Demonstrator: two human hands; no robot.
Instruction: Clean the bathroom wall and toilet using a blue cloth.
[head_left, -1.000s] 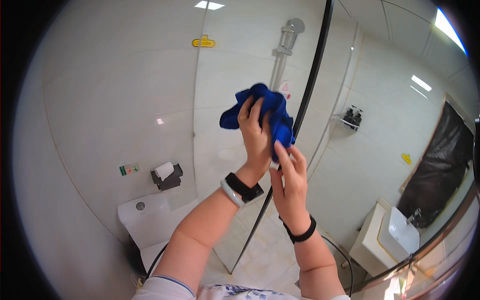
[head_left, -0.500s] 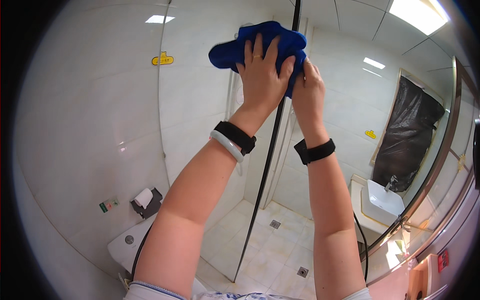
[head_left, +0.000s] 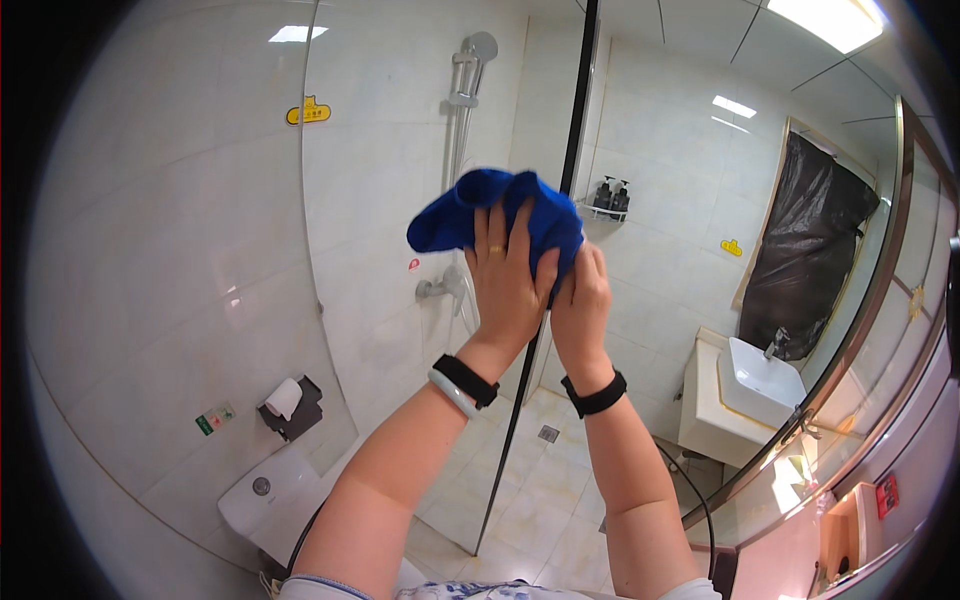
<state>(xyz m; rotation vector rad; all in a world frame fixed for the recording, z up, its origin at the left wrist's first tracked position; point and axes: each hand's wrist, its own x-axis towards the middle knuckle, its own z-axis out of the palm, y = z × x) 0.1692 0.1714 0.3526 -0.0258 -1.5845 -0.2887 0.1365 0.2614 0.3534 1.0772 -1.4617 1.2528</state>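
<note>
A blue cloth [head_left: 545,210] is bunched against a clear glass panel beside its upright black edge strip [head_left: 582,90]. My left hand [head_left: 510,295] presses the cloth with fingers spread over it, a ring on one finger. At the strip, my right hand [head_left: 582,305] has its fingers bent round the cloth's right end; its fingertips are partly hidden. Both wrists wear black bands, and a pale bangle sits on the left one.
Behind the glass are a shower head [head_left: 481,46] and a mixer tap [head_left: 440,288]. Two dark pump bottles [head_left: 612,196] stand on a corner shelf. At left are a toilet tank [head_left: 265,500] and paper holder [head_left: 292,410]; at right, a white basin [head_left: 762,378].
Both hands have moved down along the black strip, and slightly left, with the blue cloth. The shower head and the pump bottles now show above and beside them.
</note>
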